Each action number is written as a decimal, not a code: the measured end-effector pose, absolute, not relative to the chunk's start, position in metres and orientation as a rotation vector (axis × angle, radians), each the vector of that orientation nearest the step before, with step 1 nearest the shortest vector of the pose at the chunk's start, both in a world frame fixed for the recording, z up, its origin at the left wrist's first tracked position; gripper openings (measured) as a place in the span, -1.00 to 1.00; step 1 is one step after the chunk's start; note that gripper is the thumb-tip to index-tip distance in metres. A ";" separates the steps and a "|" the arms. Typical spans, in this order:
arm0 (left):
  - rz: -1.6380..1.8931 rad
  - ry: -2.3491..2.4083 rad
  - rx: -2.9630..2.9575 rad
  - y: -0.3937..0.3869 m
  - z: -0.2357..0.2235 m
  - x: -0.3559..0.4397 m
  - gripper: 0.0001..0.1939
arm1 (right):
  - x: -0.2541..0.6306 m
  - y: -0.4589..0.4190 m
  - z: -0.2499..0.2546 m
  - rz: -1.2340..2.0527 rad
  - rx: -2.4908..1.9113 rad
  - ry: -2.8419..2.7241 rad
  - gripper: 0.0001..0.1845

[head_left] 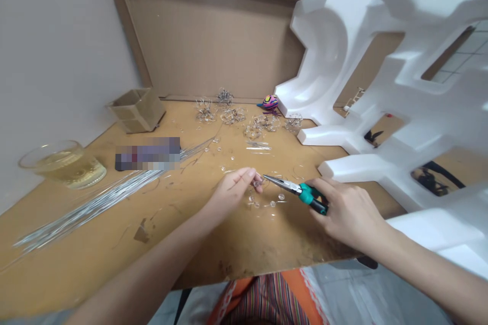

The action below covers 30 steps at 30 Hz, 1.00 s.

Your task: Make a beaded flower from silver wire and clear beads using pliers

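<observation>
My right hand (pixel 348 213) is wrapped round the green-and-black handles of a pair of long-nose pliers (pixel 301 190). The tips of the pliers point left, close to the fingers of my left hand (pixel 240 183). Those fingers are pinched on a small clear bead (pixel 256 184), which seems to be on thin wire; the wire itself is hard to make out. Whether the plier tips touch it, I cannot tell. Just below, several more clear beads (pixel 281 196) hang or lie near the hand, over the brown tabletop (pixel 213 233).
A bundle of straight silvery wires (pixel 99 203) lies at the left, by a glass of yellowish liquid (pixel 64 162) and a blurred-out object (pixel 148 153). Behind stand a small cardboard box (pixel 137 110) and several coiled wire pieces (pixel 233 116). White moulded foam (pixel 343 167) borders the right side.
</observation>
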<state>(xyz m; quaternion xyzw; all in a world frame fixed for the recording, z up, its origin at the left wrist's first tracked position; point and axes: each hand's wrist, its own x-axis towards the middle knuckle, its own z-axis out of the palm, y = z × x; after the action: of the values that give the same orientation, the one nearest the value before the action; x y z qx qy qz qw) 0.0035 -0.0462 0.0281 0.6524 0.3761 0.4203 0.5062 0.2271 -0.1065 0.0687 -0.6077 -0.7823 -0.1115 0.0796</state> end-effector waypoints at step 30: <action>1.103 1.029 1.532 -0.055 0.016 0.016 -0.66 | 0.223 -0.112 0.063 -0.788 -1.502 -2.431 -0.75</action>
<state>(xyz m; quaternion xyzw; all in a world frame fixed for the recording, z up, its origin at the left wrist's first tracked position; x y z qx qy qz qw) 0.0158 -0.0550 0.0159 0.6268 0.4208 0.4514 0.4756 0.2228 -0.1120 0.0630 -0.5046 -0.8169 -0.2648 0.0885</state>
